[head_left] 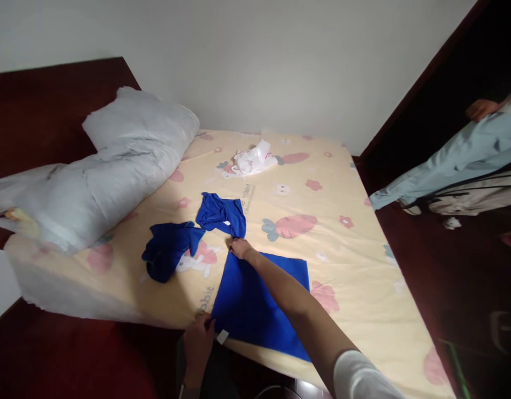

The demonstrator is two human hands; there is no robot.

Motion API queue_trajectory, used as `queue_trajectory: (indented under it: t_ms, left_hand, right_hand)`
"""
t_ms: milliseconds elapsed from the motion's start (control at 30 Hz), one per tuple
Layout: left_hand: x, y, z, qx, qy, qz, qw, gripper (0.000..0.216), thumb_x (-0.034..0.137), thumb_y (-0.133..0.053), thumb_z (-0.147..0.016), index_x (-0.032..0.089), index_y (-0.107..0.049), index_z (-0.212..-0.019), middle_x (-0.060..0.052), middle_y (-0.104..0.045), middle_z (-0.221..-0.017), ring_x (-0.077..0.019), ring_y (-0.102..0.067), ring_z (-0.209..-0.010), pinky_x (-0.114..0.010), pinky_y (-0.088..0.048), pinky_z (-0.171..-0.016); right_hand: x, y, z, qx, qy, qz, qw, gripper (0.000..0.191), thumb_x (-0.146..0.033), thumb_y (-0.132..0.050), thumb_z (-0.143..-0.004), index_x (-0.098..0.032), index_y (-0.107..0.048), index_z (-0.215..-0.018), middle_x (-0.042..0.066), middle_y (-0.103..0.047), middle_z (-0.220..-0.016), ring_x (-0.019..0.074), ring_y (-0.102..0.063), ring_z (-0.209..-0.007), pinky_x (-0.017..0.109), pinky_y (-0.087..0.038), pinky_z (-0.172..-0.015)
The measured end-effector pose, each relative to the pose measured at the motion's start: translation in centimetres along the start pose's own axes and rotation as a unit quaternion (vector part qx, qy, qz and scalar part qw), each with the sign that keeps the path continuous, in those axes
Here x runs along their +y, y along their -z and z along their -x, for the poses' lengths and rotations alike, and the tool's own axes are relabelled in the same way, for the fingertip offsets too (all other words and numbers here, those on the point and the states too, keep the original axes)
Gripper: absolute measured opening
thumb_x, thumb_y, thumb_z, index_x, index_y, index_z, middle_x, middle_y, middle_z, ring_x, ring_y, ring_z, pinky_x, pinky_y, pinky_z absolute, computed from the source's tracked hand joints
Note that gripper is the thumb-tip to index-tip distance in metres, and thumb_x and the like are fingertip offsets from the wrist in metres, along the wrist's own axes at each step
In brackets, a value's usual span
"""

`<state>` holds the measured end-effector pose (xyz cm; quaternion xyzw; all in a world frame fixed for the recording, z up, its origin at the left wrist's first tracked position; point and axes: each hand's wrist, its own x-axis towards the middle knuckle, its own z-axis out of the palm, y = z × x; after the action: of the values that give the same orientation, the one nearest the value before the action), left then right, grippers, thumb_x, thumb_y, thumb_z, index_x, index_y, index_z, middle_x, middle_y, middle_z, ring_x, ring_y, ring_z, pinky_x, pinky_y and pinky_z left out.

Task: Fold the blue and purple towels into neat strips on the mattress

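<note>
A blue cloth (pixel 255 302) lies spread flat near the front edge of the bed, with a small white tag (pixel 223 336) at its near side. My left hand (pixel 198 339) pinches its near left corner. My right hand (pixel 240 247) reaches across the cloth, fingers closed on its far left corner. My right forearm hides part of the cloth. Just beyond my right hand lies a crumpled blue cloth (pixel 216 211) with a small white tag. Another crumpled blue cloth (pixel 166 249) rests to the left of it.
The bed (pixel 363 266) has a yellow sheet printed with carrots and rabbits. A white plastic bag (pixel 254 159) lies towards the wall. A grey quilt or pillow (pixel 126 160) is heaped by the dark headboard (pixel 51 105). At right, another person's light-blue trouser legs (pixel 459 149) are visible.
</note>
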<state>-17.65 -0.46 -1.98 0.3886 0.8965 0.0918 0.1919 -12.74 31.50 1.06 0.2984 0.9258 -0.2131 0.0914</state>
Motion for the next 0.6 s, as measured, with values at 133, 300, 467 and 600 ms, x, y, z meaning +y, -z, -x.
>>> queue_trajectory:
  t_ms: [133, 300, 467, 600]
  left_hand:
    - [-0.7, 0.8, -0.5, -0.020, 0.008, 0.084, 0.996, 0.023, 0.034, -0.054, -0.084, 0.023, -0.073, -0.092, -0.007, -0.079, -0.099, -0.0250, -0.073, -0.100, -0.034, -0.053, -0.090]
    - [-0.2, 4.6, -0.1, 0.010, -0.039, 0.245, 0.969, 0.032, 0.051, -0.060, -0.074, 0.023, -0.072, -0.085, -0.005, -0.079, -0.091, -0.0275, -0.074, -0.093, -0.034, -0.059, -0.086]
    - [3.8, 11.0, 1.3, 0.071, -0.127, 0.259, 0.955, 0.039, 0.058, -0.064, -0.075, 0.025, -0.073, -0.093, -0.003, -0.079, -0.101, -0.0268, -0.073, -0.095, -0.032, -0.060, -0.083]
    - [8.6, 16.5, 2.9, 0.113, -0.235, 0.209, 0.943, 0.037, 0.062, -0.062, -0.077, 0.029, -0.074, -0.088, 0.000, -0.079, -0.094, -0.0237, -0.074, -0.085, -0.034, -0.061, -0.084]
  right_hand:
    - [0.1, 2.0, 1.3, -0.001, 0.004, -0.048, 0.999, 0.016, -0.022, -0.064, -0.092, -0.012, -0.073, -0.101, 0.015, -0.074, -0.110, 0.0264, -0.069, -0.105, 0.038, -0.052, -0.092]
    - [3.3, 7.9, 7.4, 0.058, 0.063, -0.138, 0.987, 0.019, -0.026, -0.060, -0.096, -0.017, -0.071, -0.108, 0.006, -0.076, -0.106, 0.0176, -0.070, -0.096, 0.025, -0.051, -0.085]
    - [7.9, 14.3, 20.0, 0.176, 0.113, -0.271, 0.939, 0.027, -0.039, -0.062, -0.093, -0.015, -0.072, -0.099, 0.007, -0.075, -0.096, 0.0182, -0.068, -0.085, 0.027, -0.052, -0.076]
    - [9.1, 17.7, 31.6, 0.238, 0.119, -0.321, 0.909, 0.037, -0.052, -0.066, -0.089, -0.017, -0.075, -0.097, 0.007, -0.075, -0.095, 0.0196, -0.069, -0.086, 0.029, -0.053, -0.077]
